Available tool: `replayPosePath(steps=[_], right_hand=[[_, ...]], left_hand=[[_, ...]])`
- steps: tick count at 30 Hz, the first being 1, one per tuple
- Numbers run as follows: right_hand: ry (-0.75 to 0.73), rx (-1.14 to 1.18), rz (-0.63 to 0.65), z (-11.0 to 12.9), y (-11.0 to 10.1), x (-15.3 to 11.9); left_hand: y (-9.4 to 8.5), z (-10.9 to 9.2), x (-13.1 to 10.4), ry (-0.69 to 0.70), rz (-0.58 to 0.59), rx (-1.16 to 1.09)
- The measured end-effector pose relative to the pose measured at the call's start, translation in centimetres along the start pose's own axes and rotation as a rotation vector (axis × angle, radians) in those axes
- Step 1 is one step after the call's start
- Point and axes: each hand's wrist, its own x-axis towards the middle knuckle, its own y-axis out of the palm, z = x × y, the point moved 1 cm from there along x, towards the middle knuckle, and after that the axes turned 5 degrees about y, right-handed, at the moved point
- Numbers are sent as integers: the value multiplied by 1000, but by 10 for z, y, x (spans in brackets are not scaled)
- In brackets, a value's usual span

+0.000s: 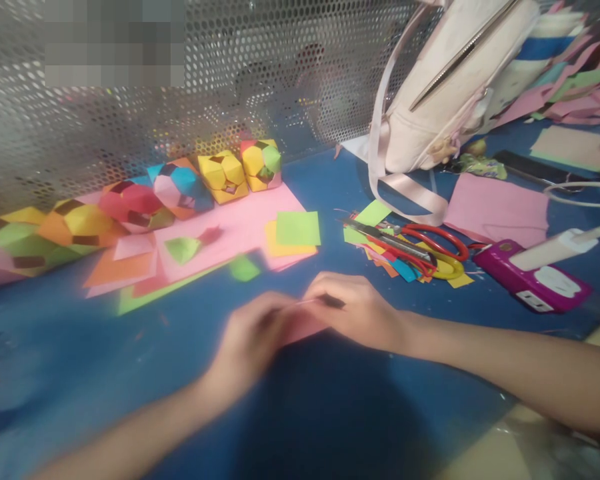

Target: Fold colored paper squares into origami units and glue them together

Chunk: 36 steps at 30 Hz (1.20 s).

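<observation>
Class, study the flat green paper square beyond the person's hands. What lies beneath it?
Yellow paper peeks out past the left and lower edges of the green square, and pink paper shows beneath the yellow. What lies under the square's middle is covered.

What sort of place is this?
Probably a papercraft work surface: folded paper shapes in a row, loose coloured sheets, and pink paper in hand.
</observation>
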Motion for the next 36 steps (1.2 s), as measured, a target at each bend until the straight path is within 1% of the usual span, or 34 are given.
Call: replayPosePath(steps=[4,7,10,12,15,18,20,23,25,31,36], right_hand=[[-4,25,21,1,-1,0],[15,60,55,2,-3,1],[78,80,60,3,-4,2],[88,69,41,4,-4,2],[32,32,28,5,-3,2],[-3,19,43,6,-3,2],[52,49,56,7,-3,2],[187,100,89,7,-4,3],[216,104,94,7,-4,3],[118,53,47,6,-1,2],[56,30,20,6,0,1]], left_hand=[[0,2,1,-55,10,23],[0,3,1,-35,11,62],[0,2,0,-36,-37,96],[1,1,1,-62,-60,106],[2,0,1,-98,-53,93],[2,1,1,-99,-47,89],[2,2,0,-105,-50,87],[2,3,-1,-130,-59,54],[2,3,-2,-143,-60,34],[3,3,-1,-155,-35,42],[2,-2,4,-109,-12,19]])
